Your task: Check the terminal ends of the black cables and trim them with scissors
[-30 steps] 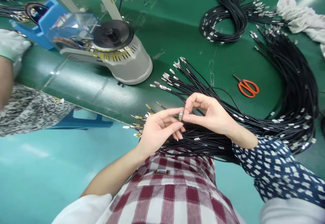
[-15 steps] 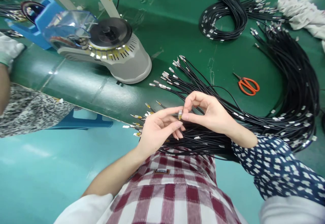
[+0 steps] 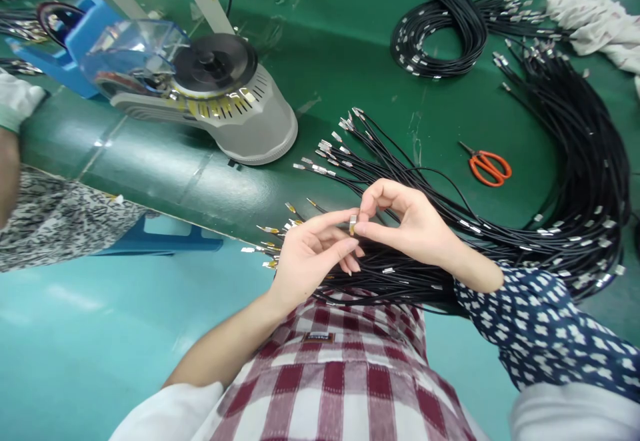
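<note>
A small silver connector with a yellow wrap sits between the fingertips of both hands, above a bundle of black cables. My right hand pinches it from the right with thumb and index finger. From the left, my left hand has its index fingertip against the connector and its thumb just below, the other fingers curled underneath. Whether a cable runs from the connector is hidden by the fingers. Under and left of my left hand, several cable ends with yellow wraps stick out over the table edge.
Orange-handled snips lie to the right. Behind are a coiled cable bundle and a white cloth. A grey tape dispenser with a black disc stands at left, near a blue tape holder and another person's gloved hand.
Both hands hold nearly the same pose around the connector. The connector and the right fingertips have shifted very slightly left; the whole view has moved a little.
</note>
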`<state>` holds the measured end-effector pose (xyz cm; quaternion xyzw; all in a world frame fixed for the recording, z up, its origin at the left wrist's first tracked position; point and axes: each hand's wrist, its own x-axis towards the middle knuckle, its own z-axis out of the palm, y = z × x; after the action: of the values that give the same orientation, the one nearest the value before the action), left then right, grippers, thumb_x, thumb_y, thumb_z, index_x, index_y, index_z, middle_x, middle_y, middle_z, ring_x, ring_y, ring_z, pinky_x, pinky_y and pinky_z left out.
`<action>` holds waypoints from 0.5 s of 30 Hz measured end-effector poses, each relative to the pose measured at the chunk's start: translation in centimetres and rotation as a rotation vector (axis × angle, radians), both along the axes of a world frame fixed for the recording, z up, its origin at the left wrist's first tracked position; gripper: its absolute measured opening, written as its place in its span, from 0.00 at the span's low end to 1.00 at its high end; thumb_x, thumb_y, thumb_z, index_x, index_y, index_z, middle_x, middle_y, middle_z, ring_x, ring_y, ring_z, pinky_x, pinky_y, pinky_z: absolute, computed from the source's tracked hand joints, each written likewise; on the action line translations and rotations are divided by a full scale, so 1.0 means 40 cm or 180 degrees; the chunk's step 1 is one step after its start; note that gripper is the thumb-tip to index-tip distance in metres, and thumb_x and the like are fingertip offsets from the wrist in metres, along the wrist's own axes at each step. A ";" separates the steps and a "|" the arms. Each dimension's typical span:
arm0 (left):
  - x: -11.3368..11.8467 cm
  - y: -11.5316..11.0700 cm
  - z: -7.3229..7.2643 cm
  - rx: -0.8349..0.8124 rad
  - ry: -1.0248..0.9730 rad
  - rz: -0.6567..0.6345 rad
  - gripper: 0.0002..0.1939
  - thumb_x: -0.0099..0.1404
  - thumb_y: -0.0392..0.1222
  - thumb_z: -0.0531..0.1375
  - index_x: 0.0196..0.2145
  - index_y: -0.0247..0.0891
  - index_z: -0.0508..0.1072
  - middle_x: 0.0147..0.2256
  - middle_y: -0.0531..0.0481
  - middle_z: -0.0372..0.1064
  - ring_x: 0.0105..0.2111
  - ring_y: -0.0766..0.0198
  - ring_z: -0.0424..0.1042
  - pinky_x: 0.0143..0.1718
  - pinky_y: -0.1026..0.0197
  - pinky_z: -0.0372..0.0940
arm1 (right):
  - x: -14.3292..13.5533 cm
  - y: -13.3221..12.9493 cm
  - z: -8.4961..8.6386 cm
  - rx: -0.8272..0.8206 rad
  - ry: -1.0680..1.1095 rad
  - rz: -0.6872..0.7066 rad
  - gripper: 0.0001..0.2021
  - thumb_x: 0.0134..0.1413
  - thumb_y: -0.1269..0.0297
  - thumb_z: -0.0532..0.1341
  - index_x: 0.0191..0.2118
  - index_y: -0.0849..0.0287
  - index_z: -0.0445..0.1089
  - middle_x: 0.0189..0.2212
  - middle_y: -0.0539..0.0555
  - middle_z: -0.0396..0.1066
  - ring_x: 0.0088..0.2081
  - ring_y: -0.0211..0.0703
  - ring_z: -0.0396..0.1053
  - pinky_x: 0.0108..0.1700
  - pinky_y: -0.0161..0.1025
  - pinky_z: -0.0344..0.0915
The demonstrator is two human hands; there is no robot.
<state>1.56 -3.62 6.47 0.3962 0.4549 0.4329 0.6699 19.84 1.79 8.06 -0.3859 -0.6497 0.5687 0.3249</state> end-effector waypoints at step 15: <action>0.011 0.006 -0.028 0.0083 -0.0213 0.0352 0.14 0.65 0.43 0.63 0.47 0.36 0.74 0.25 0.50 0.76 0.19 0.64 0.75 0.20 0.65 0.69 | 0.005 0.000 -0.009 -0.0530 0.0273 -0.0166 0.16 0.48 0.57 0.71 0.35 0.58 0.65 0.31 0.51 0.72 0.33 0.39 0.70 0.40 0.39 0.69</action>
<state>2.01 -3.39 5.34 0.3645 0.4477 0.4881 0.6546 20.04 1.80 7.71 -0.4036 -0.5755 0.6281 0.3339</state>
